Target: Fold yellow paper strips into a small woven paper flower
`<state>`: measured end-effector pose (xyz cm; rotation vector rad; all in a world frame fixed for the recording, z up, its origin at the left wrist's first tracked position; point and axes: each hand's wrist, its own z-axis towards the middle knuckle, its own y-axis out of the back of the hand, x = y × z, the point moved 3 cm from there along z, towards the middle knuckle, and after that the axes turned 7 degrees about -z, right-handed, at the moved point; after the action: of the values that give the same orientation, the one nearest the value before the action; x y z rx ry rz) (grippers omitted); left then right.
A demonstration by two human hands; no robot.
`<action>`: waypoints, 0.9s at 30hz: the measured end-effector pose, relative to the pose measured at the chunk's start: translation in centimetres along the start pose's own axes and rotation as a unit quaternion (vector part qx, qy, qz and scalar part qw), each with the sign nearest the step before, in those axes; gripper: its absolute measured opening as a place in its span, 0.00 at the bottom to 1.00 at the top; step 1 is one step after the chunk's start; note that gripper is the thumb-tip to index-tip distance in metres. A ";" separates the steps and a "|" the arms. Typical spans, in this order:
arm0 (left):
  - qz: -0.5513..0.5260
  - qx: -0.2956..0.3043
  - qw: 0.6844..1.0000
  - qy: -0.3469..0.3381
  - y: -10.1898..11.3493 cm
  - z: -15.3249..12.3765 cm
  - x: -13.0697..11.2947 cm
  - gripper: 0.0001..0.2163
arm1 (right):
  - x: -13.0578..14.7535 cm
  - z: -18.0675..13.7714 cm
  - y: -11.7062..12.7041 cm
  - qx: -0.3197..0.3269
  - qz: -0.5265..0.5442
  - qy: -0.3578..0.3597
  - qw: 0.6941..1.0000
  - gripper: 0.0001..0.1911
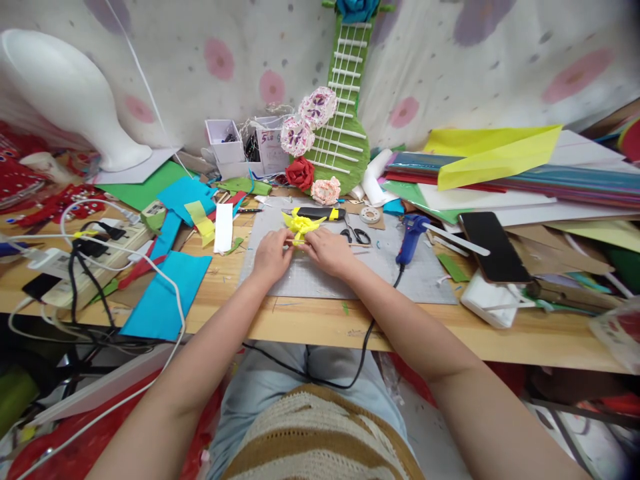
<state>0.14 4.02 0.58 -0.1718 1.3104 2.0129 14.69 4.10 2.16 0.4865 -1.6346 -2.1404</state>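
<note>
Above the grey cutting mat [285,285], a yellow crepe-paper flower [303,225] sits between my two hands. My left hand [271,255] is closed at its lower left side, fingers pinched near the base. From the right, my right hand [329,252] grips the same flower with curled fingers. A thin wooden stick [359,245] runs by the right fingers, and part of it is hidden. Just behind the flower lies a yellow-and-black utility knife [327,213]. Black-handled scissors [359,236] rest right of it, close to a roll of tape [370,215].
A blue glue gun [413,239] lies on the mat's right, its cord hanging over the table edge. Further right are a phone [493,247] and stacked paper. A green paper guitar [345,137] stands behind. Blue paper [167,293] and a cabled power strip [95,267] lie left.
</note>
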 end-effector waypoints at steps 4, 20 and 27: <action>-0.001 -0.001 1.000 -0.003 0.0 0.0 -0.1 0.06 | 0.2 0.2 0.0 0.011 -0.019 -0.002 1.000 0.24; 0.026 -0.049 0.993 -0.101 0.7 0.0 -0.7 0.05 | 0.3 0.4 0.3 0.091 -0.021 -0.022 0.995 0.28; 0.034 -0.058 0.988 -0.142 0.8 0.0 -0.8 0.05 | 0.1 0.4 0.8 0.143 -0.008 -0.012 0.990 0.34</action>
<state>0.24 3.42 1.50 0.1047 1.0347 2.0827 14.53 4.20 3.04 0.5604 -1.9681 -1.9372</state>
